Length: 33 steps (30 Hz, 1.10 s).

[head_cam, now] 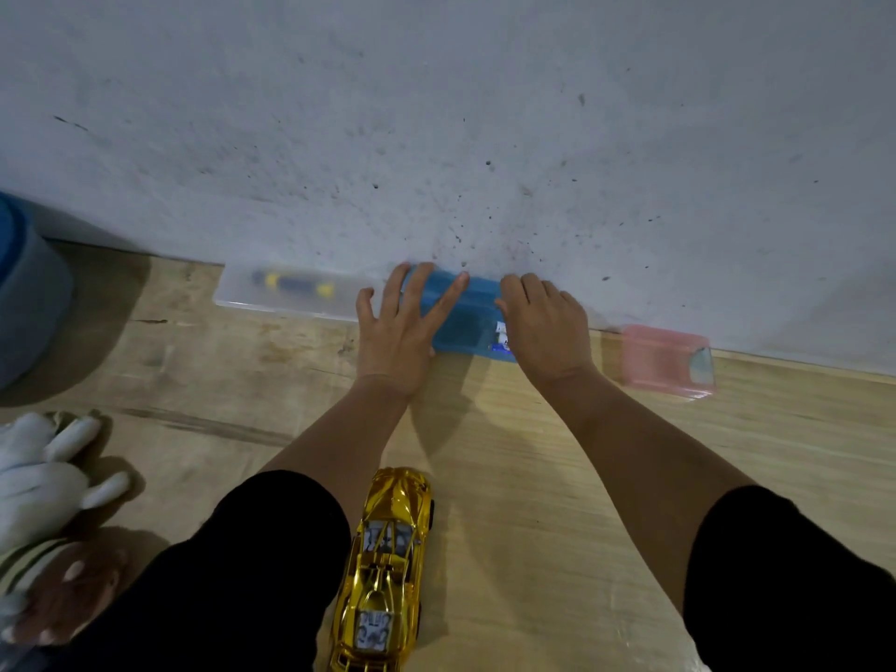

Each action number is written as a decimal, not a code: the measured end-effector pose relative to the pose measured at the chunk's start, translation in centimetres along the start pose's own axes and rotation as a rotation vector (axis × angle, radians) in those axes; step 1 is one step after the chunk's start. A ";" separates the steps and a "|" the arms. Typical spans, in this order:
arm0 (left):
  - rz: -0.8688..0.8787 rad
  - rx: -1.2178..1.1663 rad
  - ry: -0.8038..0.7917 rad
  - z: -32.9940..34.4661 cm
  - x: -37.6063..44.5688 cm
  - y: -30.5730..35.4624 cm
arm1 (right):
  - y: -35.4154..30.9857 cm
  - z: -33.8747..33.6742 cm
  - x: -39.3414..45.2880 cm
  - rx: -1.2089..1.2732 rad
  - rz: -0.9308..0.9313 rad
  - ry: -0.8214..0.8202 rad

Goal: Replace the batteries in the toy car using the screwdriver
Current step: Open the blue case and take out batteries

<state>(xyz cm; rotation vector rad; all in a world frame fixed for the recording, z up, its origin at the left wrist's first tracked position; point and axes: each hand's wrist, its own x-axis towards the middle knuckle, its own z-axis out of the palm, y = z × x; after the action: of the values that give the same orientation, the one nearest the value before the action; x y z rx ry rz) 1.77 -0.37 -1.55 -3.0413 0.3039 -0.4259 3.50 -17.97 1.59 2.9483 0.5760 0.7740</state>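
Observation:
A shiny gold toy car (388, 569) stands on its wheels on the wooden table, near me between my forearms. Far ahead, against the wall, lies a blue translucent box (465, 317). My left hand (397, 327) rests on its left end with fingers spread over the lid. My right hand (545, 327) grips its right end, fingers curled over the far edge. To the left, a clear plastic case (281, 293) holds the blue-and-yellow screwdriver (293, 284), blurred through the lid.
A pink translucent box (666, 361) sits against the wall at the right. A blue round container (29, 293) stands at the far left. Plush toys (43, 502) lie at the lower left. A grey speckled wall (436, 114) bounds the table's far edge.

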 end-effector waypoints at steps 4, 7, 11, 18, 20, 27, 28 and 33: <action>-0.003 0.011 -0.047 0.0 -0.1 0.0 | -0.3 1.0 -3.7 0.132 -0.087 -0.206; 0.015 0.025 -0.044 0.0 0.0 -0.4 | -0.6 2.0 -5.2 0.111 -0.068 -0.319; 0.039 0.021 -0.043 -0.3 0.1 -0.7 | -1.2 3.2 -4.9 0.059 -0.033 -0.377; 0.029 0.049 0.003 -0.4 0.3 -0.6 | -0.6 4.1 -4.1 0.023 -0.143 -0.376; 0.028 0.054 0.019 -0.3 0.3 -0.6 | -0.4 4.4 -3.5 0.037 -0.170 -0.393; 0.030 0.047 0.001 -0.5 0.5 -0.6 | 0.6 3.1 -1.3 0.165 -0.236 -0.584; 0.037 0.041 -0.010 -0.6 0.5 -0.6 | 0.7 2.9 -1.0 0.168 -0.231 -0.586; 0.049 0.035 -0.030 -0.9 0.3 -0.7 | 0.7 2.6 -2.3 0.187 -0.256 -0.228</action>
<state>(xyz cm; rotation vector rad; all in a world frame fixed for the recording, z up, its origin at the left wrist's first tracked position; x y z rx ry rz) 1.94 0.18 -0.55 -2.9958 0.3637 -0.3776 3.15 -19.32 -1.63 2.9795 1.0275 0.3730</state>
